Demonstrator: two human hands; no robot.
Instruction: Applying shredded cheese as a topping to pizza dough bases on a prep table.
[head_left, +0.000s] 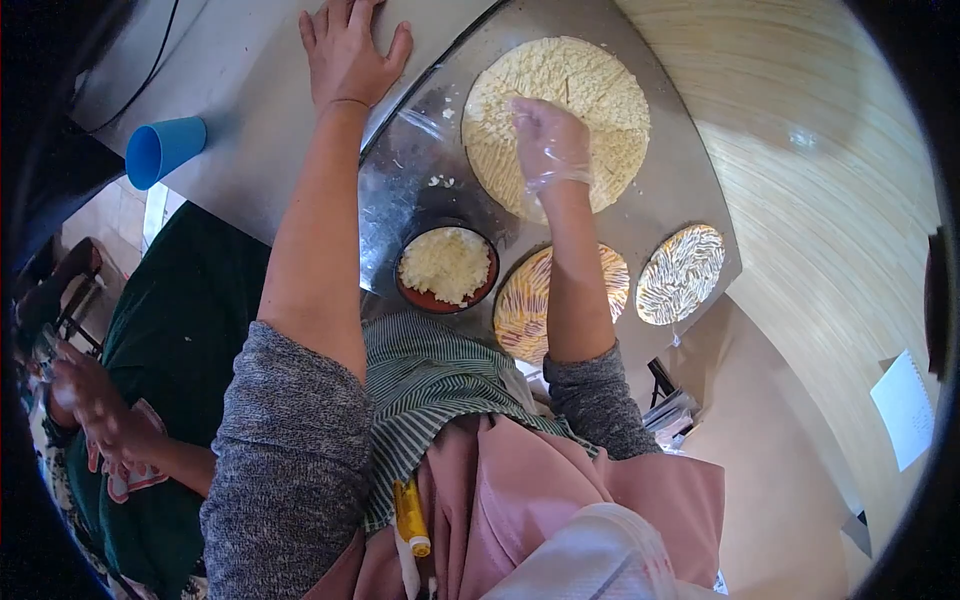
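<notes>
My left hand (351, 64) rests palm down on the metal tabletop, its fingers apart. In a clear plastic glove, my right hand (553, 142) is over a large round flat food (600, 82) covered in pale shreds. The fingers of this hand are curled, and what they hold, if anything, is hidden. A dark-rimmed, reddish bowl (420, 294) of pale grated shreds (446, 262) stands nearer my body. Under my right forearm lies a round (521, 307) with brown, orange and white streaks. To its right is a smaller round (680, 275) streaked mostly white.
A blue plastic cup (166, 151) lies on its side at the left, near a black cable (150, 75). Beside me are another person's hands (97, 412). A wood-patterned wall (795, 135) borders the table on the right. Loose shreds (441, 181) dot the metal surface.
</notes>
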